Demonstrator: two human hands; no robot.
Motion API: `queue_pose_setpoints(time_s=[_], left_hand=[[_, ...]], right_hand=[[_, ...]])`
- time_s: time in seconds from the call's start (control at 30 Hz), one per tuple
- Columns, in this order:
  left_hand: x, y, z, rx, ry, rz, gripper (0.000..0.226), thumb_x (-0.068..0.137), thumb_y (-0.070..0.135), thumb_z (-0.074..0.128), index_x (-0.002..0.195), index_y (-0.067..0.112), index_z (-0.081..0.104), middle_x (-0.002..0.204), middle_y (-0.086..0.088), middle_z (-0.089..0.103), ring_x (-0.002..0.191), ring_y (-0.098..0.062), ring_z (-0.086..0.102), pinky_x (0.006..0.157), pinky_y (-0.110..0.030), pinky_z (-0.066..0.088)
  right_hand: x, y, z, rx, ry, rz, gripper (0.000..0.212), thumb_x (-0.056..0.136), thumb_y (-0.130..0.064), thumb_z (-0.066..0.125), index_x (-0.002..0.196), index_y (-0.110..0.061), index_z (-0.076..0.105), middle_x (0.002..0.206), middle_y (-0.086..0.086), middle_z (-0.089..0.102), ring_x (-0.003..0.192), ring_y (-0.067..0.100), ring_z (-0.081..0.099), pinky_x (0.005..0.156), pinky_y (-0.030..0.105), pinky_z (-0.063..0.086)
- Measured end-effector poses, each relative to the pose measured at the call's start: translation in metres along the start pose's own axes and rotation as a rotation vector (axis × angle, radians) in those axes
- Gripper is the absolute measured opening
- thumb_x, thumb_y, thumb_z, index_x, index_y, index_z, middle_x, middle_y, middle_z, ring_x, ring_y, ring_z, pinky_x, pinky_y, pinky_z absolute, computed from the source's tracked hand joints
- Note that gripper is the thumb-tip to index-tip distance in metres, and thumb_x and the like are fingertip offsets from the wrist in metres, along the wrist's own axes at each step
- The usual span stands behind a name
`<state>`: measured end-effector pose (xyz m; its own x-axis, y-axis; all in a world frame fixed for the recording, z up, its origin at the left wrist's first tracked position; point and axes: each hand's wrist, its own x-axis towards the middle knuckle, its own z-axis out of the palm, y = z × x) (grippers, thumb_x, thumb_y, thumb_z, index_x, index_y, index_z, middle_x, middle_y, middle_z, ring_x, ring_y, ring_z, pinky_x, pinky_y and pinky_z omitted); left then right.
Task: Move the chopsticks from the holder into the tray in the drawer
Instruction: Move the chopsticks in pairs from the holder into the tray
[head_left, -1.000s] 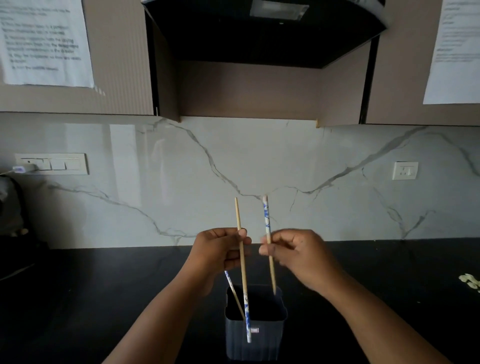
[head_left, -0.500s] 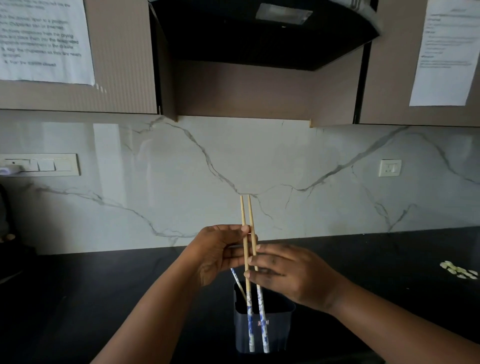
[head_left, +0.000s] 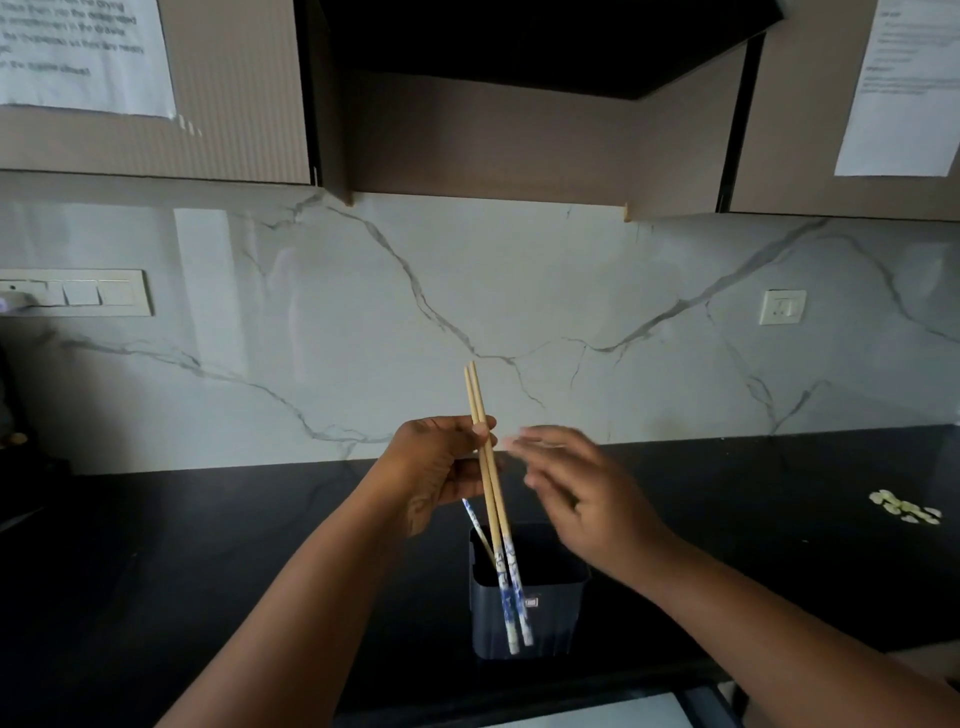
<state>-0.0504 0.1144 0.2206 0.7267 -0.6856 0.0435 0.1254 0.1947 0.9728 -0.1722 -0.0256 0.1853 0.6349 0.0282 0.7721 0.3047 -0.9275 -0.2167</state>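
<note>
My left hand (head_left: 439, 470) grips a pair of wooden chopsticks (head_left: 493, 499) with blue-and-white patterned ends, held side by side and nearly upright in front of a dark square holder (head_left: 550, 603) on the black counter. Another chopstick (head_left: 475, 525) leans inside the holder, its patterned end poking out behind my left hand. To the right of the pair, my right hand (head_left: 582, 491) hovers above the holder with fingers spread and nothing in it; it is blurred. A pale surface (head_left: 587, 714) shows at the bottom edge below the counter; I cannot tell whether it is the drawer's tray.
The black counter (head_left: 208, 545) runs along a marble backsplash. Small pale pieces (head_left: 906, 509) lie on the counter at the right. A switch panel (head_left: 78, 293) and a socket (head_left: 782, 306) sit on the wall. Cabinets with paper sheets and a hood hang overhead.
One second ago each hand held one chopstick. The right hand brought its chopstick beside the left one, let go and moved away to the right. The camera tilted down.
</note>
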Motion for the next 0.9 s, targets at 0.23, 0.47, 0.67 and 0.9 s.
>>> queue_pose_setpoints(time_s=[0.23, 0.47, 0.67, 0.9], left_hand=[[0.009, -0.012, 0.011, 0.014, 0.072, 0.059, 0.012, 0.092, 0.007, 0.057, 0.093, 0.006, 0.068, 0.086, -0.010, 0.065, 0.079, -0.026, 0.068, 0.061, -0.031, 0.061], [0.033, -0.051, 0.010, 0.179, 0.145, 0.094, 0.013, 0.090, 0.021, 0.063, 0.086, 0.010, 0.069, 0.074, -0.006, 0.067, 0.067, -0.020, 0.065, 0.060, -0.027, 0.057], [0.051, -0.133, -0.044, 0.429, 0.572, 0.137, 0.063, 0.075, 0.076, 0.048, 0.080, 0.015, 0.064, 0.076, -0.006, 0.059, 0.074, -0.018, 0.055, 0.070, -0.035, 0.043], [0.039, -0.248, -0.085, 1.296, 0.420, -0.160, 0.055, 0.096, 0.052, 0.037, 0.133, 0.014, 0.052, 0.141, -0.013, 0.049, 0.133, -0.031, 0.041, 0.109, -0.045, 0.032]], right_hand=[[0.004, -0.006, 0.002, 0.793, -0.369, 1.073, 0.021, 0.077, -0.013, 0.078, 0.094, -0.003, 0.069, 0.090, 0.015, 0.075, 0.075, 0.023, 0.071, 0.069, 0.035, 0.058], [-0.027, 0.032, 0.012, 0.758, -0.424, 1.005, 0.018, 0.078, -0.007, 0.076, 0.092, 0.001, 0.070, 0.077, 0.012, 0.073, 0.068, 0.019, 0.068, 0.068, 0.034, 0.059], [-0.121, 0.087, 0.038, 0.251, -0.914, 0.765, 0.007, 0.076, -0.024, 0.077, 0.078, -0.017, 0.076, 0.059, -0.002, 0.065, 0.051, 0.001, 0.053, 0.055, 0.021, 0.043], [-0.233, 0.137, 0.083, -0.052, -1.305, 0.548, 0.015, 0.077, -0.017, 0.053, 0.066, -0.009, 0.060, 0.067, 0.009, 0.057, 0.061, 0.021, 0.051, 0.054, 0.031, 0.034]])
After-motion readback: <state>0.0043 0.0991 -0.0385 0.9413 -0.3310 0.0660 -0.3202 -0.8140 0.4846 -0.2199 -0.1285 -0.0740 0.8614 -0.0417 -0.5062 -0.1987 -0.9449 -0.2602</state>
